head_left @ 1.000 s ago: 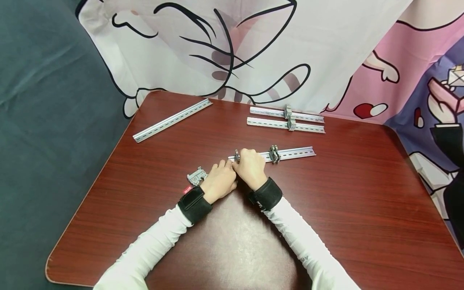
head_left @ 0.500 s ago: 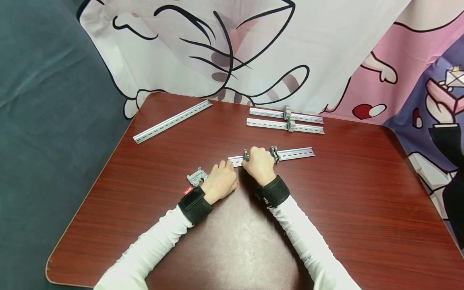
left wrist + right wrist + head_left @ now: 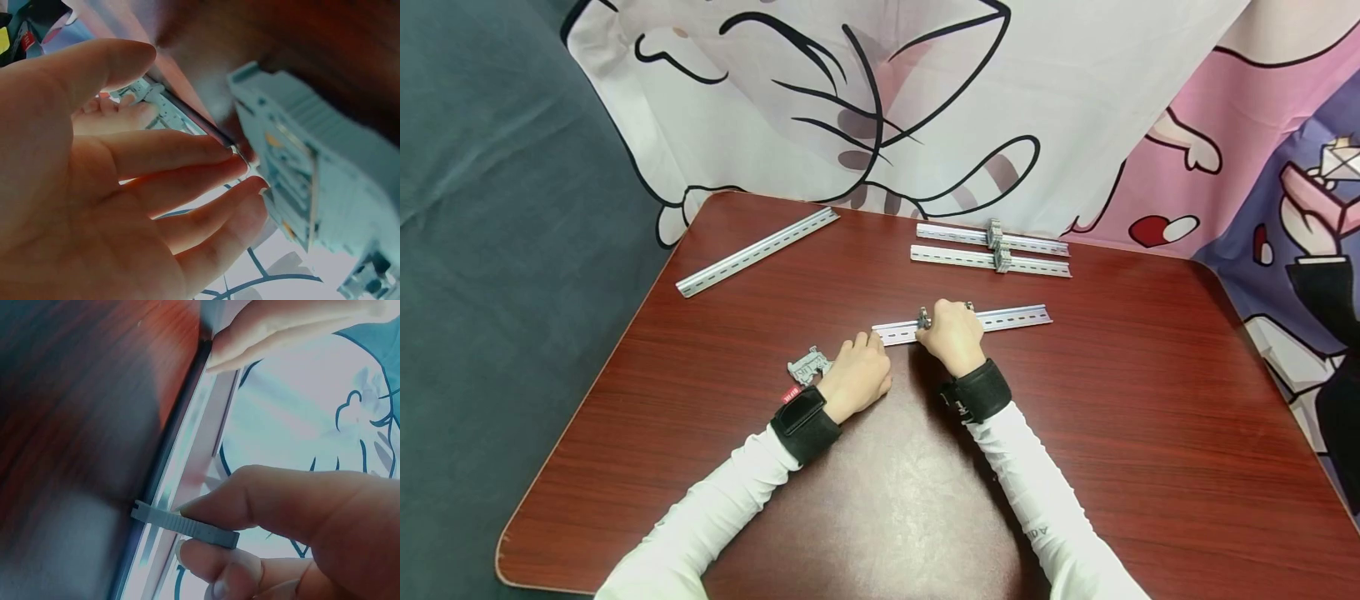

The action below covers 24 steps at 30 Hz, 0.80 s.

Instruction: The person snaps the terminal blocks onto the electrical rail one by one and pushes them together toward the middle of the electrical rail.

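Observation:
In the head view, a slotted metal DIN rail [image 3: 1015, 318] lies in front of both hands. My right hand [image 3: 953, 337] pinches a thin grey terminal block [image 3: 187, 526] between thumb and finger; the block sits across the rail. More blocks on the rail are mostly hidden behind this hand, with just a tip [image 3: 970, 306] showing. My left hand [image 3: 857, 375] has its fingers extended, fingertips touching the rail's left end. Beside that hand a loose grey terminal block [image 3: 808, 366] lies flat on the table, looming large in the left wrist view.
At the back right, two parallel rails, the rear rail [image 3: 951, 233] and the front rail [image 3: 951, 254], each carry grey blocks. A bare rail [image 3: 756, 252] lies slanted at the back left. A printed cloth [image 3: 1075, 100] hangs behind the brown table [image 3: 1112, 433].
My right hand has slid the terminal block rightward along the rail, toward the blocks standing there, which it now covers. The left hand has stayed at the rail's left end.

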### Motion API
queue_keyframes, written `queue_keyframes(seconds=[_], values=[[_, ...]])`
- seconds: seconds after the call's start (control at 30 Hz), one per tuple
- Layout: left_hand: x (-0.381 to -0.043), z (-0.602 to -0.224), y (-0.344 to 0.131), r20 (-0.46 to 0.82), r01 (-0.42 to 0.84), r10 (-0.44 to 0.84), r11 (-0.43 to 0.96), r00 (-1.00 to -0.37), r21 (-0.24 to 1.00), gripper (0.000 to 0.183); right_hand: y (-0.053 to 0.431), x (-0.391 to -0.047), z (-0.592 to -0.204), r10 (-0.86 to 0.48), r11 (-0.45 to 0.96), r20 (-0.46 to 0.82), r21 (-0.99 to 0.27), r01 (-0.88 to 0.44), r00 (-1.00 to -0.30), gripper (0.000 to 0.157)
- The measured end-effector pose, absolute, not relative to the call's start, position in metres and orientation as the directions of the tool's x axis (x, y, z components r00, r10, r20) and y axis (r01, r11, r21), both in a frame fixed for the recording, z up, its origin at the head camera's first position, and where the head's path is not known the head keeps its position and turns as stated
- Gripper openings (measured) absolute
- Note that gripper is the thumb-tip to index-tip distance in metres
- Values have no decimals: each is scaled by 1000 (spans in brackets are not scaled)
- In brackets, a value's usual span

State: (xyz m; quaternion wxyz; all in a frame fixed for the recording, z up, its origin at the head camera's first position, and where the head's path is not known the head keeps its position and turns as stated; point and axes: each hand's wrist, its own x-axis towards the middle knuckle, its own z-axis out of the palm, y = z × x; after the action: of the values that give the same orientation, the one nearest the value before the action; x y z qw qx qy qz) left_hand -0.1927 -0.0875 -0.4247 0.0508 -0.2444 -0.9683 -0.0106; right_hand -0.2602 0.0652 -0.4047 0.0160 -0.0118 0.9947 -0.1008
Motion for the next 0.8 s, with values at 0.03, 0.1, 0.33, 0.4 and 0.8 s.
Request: queue_keyframes(seconds=[0.03,0.1,0.33,0.4,0.8], values=[[-193,-425,-88,105,474,472,881,-875,-6,34,66,-261,-404,-23,979,-31,-203,-16,-999,23],[-193,-425,-88,110,473,470,881,-876,-7,33,69,-262,-404,-10,979,-36,-204,-3,-999,24],[-192,-426,-88,120,471,469,882,-875,-13,34,80,-265,-400,23,979,-63,-203,35,-998,28],[-191,-426,-88,121,471,469,882,-875,-9,34,83,-266,-400,30,978,-65,-204,42,-997,29],[-191,-427,-87,135,474,469,881,-873,0,34,102,-272,-395,106,966,-88,-228,124,-990,25]])
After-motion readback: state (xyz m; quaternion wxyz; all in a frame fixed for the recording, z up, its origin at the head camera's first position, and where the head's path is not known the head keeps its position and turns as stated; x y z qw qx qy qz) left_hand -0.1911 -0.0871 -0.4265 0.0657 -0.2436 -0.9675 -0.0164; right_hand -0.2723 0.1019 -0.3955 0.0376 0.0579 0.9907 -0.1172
